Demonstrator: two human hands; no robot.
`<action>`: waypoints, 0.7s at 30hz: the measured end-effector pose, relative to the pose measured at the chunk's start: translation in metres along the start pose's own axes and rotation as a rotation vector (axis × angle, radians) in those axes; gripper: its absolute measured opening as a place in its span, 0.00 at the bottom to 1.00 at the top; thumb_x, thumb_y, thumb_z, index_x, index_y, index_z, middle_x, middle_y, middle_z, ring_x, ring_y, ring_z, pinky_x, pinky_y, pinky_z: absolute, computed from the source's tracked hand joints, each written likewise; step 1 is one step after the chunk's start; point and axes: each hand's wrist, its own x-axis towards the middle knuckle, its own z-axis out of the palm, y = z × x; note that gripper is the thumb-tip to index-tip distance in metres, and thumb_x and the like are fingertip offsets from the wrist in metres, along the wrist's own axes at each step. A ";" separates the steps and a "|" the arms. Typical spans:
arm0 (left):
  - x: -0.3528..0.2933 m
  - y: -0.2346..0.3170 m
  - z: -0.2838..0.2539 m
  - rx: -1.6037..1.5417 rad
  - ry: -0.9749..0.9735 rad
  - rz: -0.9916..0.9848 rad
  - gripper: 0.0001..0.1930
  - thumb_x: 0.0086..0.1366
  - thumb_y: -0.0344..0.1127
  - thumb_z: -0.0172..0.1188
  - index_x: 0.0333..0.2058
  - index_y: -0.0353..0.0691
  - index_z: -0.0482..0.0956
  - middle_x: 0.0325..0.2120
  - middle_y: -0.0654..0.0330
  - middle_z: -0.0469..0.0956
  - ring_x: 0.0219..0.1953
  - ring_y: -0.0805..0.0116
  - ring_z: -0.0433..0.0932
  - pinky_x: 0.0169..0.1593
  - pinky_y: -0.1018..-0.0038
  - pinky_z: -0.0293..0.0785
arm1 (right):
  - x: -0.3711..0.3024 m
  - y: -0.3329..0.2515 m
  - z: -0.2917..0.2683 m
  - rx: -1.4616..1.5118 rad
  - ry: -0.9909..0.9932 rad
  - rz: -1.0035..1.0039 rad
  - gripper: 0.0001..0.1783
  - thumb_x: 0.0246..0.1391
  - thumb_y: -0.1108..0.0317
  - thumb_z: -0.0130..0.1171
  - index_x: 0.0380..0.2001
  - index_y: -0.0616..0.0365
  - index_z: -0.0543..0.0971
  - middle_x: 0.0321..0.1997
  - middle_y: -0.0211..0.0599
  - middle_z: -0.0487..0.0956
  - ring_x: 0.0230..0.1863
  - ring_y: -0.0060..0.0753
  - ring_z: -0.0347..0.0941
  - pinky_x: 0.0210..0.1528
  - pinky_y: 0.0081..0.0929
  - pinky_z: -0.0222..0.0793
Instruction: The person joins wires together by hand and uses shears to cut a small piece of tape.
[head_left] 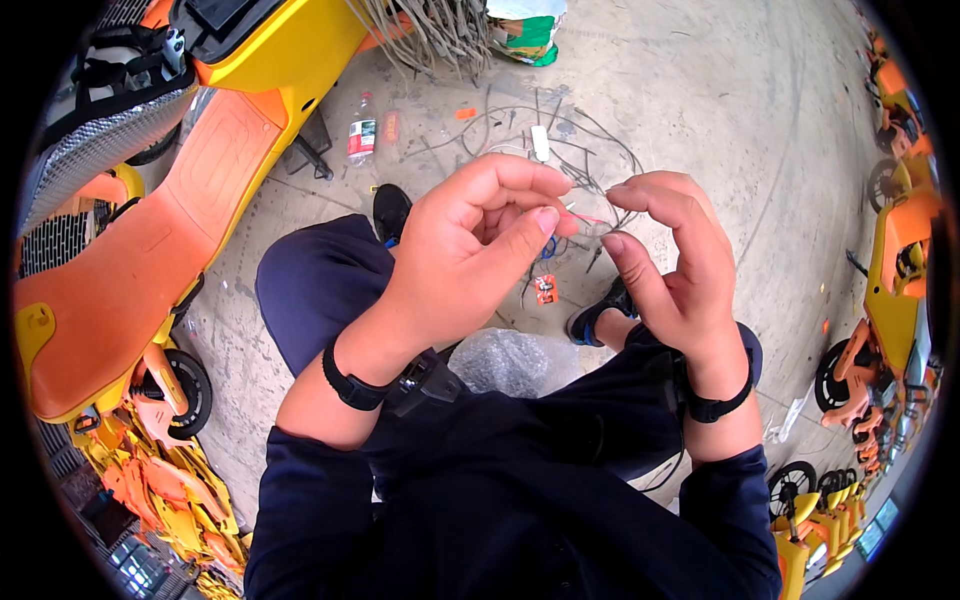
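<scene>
A clear plastic bottle (362, 135) with a red cap is on the concrete floor (760, 120), near a big yellow-and-orange vehicle body (150, 290) at the left. A small orange piece (465, 113) lies right of the bottle, and a green-and-white bag (530, 42) sits at the top edge. Crumpled bubble wrap (515, 362) shows near the middle. Yellow-and-orange vehicles (900, 240) line the right rim; matching panels (165, 490) heap up at lower left

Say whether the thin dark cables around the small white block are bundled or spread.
Spread: the thin dark cables cross in loose, open loops over the grey concrete floor.
</scene>
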 end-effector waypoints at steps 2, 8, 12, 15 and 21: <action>-0.001 0.005 -0.005 0.029 -0.040 -0.047 0.12 0.64 0.26 0.53 0.46 0.33 0.71 0.35 0.58 0.79 0.37 0.80 0.76 0.36 0.85 0.68 | 0.000 0.001 -0.002 -0.034 -0.045 -0.047 0.16 0.40 0.79 0.65 0.36 0.58 0.76 0.34 0.37 0.79 0.36 0.40 0.75 0.40 0.30 0.68; 0.000 0.011 -0.003 0.038 -0.069 -0.117 0.12 0.64 0.24 0.52 0.46 0.32 0.70 0.35 0.58 0.79 0.37 0.79 0.77 0.39 0.83 0.71 | -0.004 0.006 0.003 -0.068 -0.069 -0.043 0.15 0.40 0.79 0.64 0.35 0.57 0.77 0.32 0.36 0.79 0.34 0.38 0.76 0.40 0.31 0.68; 0.002 -0.002 -0.004 0.148 -0.068 -0.069 0.12 0.61 0.27 0.58 0.44 0.35 0.74 0.28 0.66 0.78 0.23 0.88 0.65 0.24 0.87 0.59 | -0.005 0.009 0.006 -0.100 -0.011 -0.061 0.12 0.41 0.80 0.63 0.33 0.57 0.78 0.30 0.36 0.78 0.31 0.39 0.75 0.36 0.31 0.68; 0.001 0.007 -0.005 0.497 -0.077 -0.050 0.09 0.59 0.26 0.60 0.39 0.37 0.77 0.25 0.68 0.76 0.21 0.85 0.65 0.23 0.84 0.60 | -0.005 0.005 0.010 -0.143 -0.014 -0.052 0.12 0.41 0.80 0.62 0.33 0.58 0.78 0.27 0.36 0.76 0.28 0.39 0.73 0.30 0.29 0.68; 0.006 -0.002 -0.008 0.790 -0.040 0.393 0.06 0.56 0.26 0.61 0.33 0.38 0.80 0.24 0.64 0.75 0.19 0.79 0.66 0.23 0.81 0.60 | -0.009 0.003 0.009 -0.249 -0.148 0.074 0.12 0.41 0.80 0.61 0.33 0.58 0.78 0.24 0.36 0.73 0.26 0.38 0.72 0.26 0.28 0.68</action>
